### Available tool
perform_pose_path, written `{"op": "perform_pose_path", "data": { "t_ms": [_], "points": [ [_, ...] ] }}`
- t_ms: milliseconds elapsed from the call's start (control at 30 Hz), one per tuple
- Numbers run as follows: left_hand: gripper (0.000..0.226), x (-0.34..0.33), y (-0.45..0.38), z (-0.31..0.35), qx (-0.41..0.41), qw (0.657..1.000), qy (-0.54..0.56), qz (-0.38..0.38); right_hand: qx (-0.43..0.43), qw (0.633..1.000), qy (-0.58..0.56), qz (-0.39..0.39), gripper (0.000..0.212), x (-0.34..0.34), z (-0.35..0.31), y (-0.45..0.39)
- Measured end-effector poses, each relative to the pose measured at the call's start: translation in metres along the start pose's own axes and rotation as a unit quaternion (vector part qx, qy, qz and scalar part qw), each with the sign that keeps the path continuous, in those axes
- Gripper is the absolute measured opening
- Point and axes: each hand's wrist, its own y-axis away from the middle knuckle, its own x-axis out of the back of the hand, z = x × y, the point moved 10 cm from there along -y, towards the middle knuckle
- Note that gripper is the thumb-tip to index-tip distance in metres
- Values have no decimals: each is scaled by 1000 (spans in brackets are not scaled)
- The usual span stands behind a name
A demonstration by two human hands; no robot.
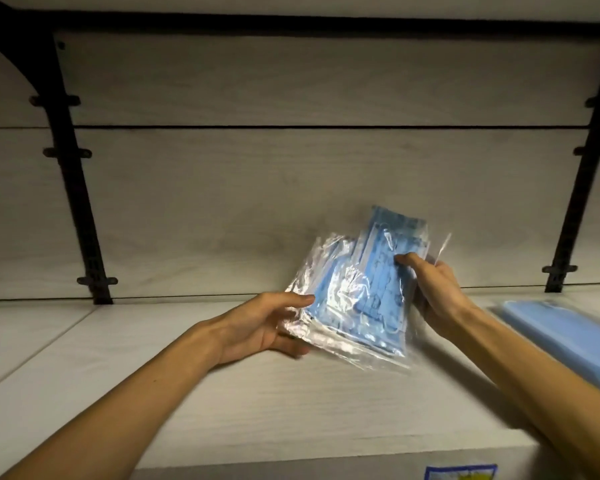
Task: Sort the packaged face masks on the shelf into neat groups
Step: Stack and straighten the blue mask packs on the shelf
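Both hands hold a bundle of blue face masks in clear plastic packets (357, 289) above the pale wooden shelf (257, 393). My left hand (271, 323) grips the bundle's lower left edge, thumb on top and fingers underneath. My right hand (433, 289) grips its upper right side, thumb pressed on the front of a packet printed with small dark figures. The packets are fanned and tilted, not lined up. Another pack of plain blue masks (568, 337) lies flat on the shelf at the right edge, partly cut off by the frame.
A light wood back panel (291, 185) rises behind the shelf, with black metal brackets at the left (84, 202) and right (575, 202). A blue and yellow price label (461, 472) sits on the shelf's front edge. Another shelf hangs overhead.
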Motion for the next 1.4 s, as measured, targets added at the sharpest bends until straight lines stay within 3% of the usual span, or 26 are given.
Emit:
{"op": "perform_pose_path", "data": {
  "t_ms": [100,300,400,467,600,733,833,933,1000,1067,1133,1267,1367,1400],
  "points": [
    [43,8,-3,6,-27,999,7,41,4,999,-17,42,11,22,-3,2],
    [22,34,-5,14,-73,984,39,159,-35,999,1,22,13,30,6,14],
    [12,49,0,18,-85,963,-57,251,-34,994,95,-37,17,22,3,22],
    [17,53,1,22,-91,952,-101,274,-7,979,195,-63,20,17,-10,25],
    [22,55,1,41,-84,956,-143,243,54,910,391,-123,19,-2,-55,22],
    [27,63,-2,56,-59,946,-217,236,21,838,486,-247,14,-35,-70,28],
    [16,61,-10,39,-15,978,-99,183,-8,774,566,-285,23,-58,-58,31],
    [34,47,-12,23,13,990,67,120,35,740,621,-256,31,-85,-47,24],
    [59,32,-13,18,18,994,85,62,89,724,638,-247,30,-107,-41,22],
    [69,17,-11,19,3,999,35,24,133,725,632,-238,32,-122,-37,23],
    [65,10,-6,20,-20,999,-12,24,179,728,623,-221,49,-131,-38,25],
    [61,6,4,22,-41,999,18,12,225,752,596,-170,70,-118,-37,28],
    [49,11,1,19,-48,994,-60,79,216,764,585,-165,85,-106,-23,28],
    [48,15,0,17,-48,989,-71,122,204,785,563,-159,90,-101,-18,28]
  ]
}}
